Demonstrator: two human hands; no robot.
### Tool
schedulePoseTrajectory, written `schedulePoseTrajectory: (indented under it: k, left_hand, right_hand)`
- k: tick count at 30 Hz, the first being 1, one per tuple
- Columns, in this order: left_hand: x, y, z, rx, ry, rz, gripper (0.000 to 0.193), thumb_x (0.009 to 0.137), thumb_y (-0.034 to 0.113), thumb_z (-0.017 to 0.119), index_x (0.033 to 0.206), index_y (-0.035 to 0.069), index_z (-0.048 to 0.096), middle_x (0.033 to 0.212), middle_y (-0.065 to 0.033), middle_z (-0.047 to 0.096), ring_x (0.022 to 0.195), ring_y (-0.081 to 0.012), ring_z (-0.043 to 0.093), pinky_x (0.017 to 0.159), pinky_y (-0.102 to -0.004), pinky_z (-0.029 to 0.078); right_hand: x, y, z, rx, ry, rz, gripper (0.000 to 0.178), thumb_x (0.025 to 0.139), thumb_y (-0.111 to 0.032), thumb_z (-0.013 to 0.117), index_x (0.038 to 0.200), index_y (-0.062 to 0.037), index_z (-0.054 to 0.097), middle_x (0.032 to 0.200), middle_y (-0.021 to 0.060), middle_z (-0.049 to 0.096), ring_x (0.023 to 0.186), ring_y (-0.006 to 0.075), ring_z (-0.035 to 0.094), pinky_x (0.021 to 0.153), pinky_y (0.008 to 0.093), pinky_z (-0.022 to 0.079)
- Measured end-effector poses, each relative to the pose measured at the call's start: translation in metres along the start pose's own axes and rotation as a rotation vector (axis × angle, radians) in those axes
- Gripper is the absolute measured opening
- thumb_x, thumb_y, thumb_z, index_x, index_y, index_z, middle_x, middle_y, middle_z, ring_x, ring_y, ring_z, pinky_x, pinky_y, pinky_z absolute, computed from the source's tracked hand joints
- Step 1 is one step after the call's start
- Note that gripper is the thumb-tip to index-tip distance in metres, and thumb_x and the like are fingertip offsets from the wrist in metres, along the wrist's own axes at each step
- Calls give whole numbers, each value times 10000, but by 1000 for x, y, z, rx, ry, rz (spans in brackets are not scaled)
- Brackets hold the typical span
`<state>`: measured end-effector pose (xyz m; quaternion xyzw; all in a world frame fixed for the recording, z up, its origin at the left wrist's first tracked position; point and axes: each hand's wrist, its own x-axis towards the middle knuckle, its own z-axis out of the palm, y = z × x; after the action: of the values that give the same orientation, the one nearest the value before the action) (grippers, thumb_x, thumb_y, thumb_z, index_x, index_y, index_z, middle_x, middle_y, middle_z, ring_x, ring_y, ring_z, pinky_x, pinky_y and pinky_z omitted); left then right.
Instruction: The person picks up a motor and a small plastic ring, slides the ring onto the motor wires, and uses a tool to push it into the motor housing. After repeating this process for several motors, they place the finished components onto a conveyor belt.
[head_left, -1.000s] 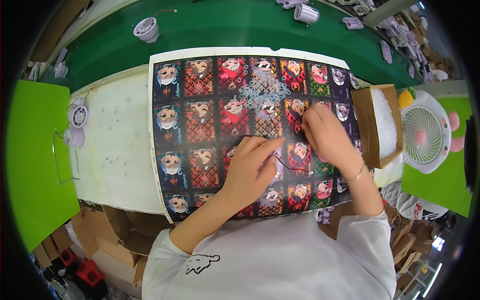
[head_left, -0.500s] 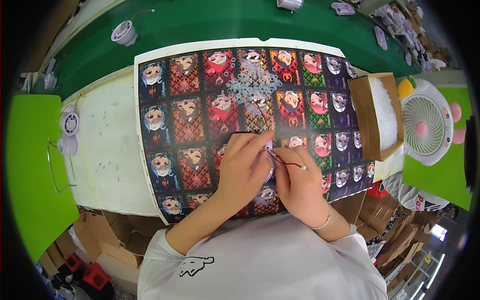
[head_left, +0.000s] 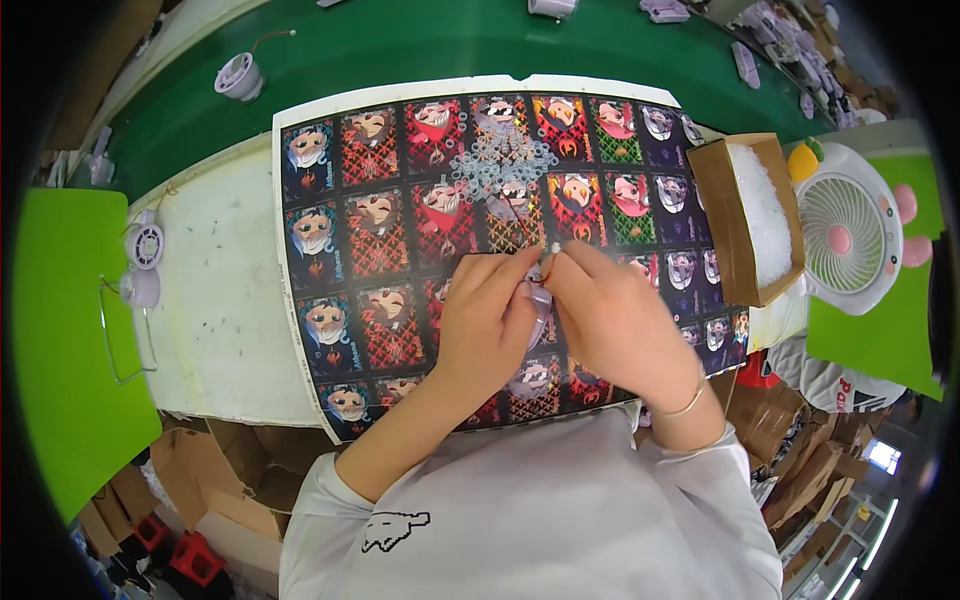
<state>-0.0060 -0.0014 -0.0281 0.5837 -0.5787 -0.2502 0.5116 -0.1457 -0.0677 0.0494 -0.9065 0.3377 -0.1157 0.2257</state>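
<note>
My left hand point(head_left: 478, 325) grips a pale lilac plastic part point(head_left: 542, 308), held low over the printed sheet point(head_left: 375, 225). Most of that part is hidden by the fingers. A thin dark red wire point(head_left: 519, 219) runs up from it toward a pile of small clear rings point(head_left: 505, 165). My right hand point(head_left: 620, 315) is closed at the top of the part, thumb and forefinger pinched on a wire there. A tiny white connector point(head_left: 555, 247) pokes out by its fingertips. Both hands' tips nearly touch each other.
At the right stand an open cardboard box point(head_left: 718, 225) of clear-white small pieces and a white fan point(head_left: 845, 235). Round lilac motor housings point(head_left: 145, 246) sit at the left beside a bent metal wire frame point(head_left: 118, 380). Beyond runs a green belt point(head_left: 400, 50) carrying another wired housing point(head_left: 239, 77).
My right hand has moved up and inward to the top of the part, turning over. The white connector, earlier hanging to the right, is now above the fingertips. Items on the belt shifted slightly left.
</note>
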Motion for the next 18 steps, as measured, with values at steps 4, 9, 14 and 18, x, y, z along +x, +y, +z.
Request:
schedulePoseTrajectory:
  k: [4,9,14,18]
  left_hand:
    - [-3,-4,-1,14,-52,-17,304,844,-28,575,1139,-28,648,973,-163,638,905,-326,593,779,-394,488]
    - [-11,1,-22,-37,-18,-35,278,888,-13,536,1140,-18,653,993,-162,651,934,-324,606,813,-397,489]
    - [42,2,-94,320,-28,370,364,781,31,589,1136,25,670,961,-152,634,906,-349,583,837,-438,470]
    - [146,-9,-113,728,-53,556,262,802,111,619,1043,32,684,862,-120,611,875,-318,577,765,-452,467]
  right_hand:
    - [19,6,-17,-84,-231,-125,157,753,2,612,902,-3,560,836,151,582,741,355,638,581,450,515]
    - [3,37,-27,-107,-146,-5,84,810,-22,616,882,-21,574,855,135,576,759,395,603,645,472,482]
    - [-14,102,-24,-220,-23,322,165,806,-70,678,909,15,581,902,214,569,864,391,581,757,456,479]
    - [95,110,-48,-103,321,252,284,854,-203,688,968,38,588,963,227,591,893,422,598,760,485,495]
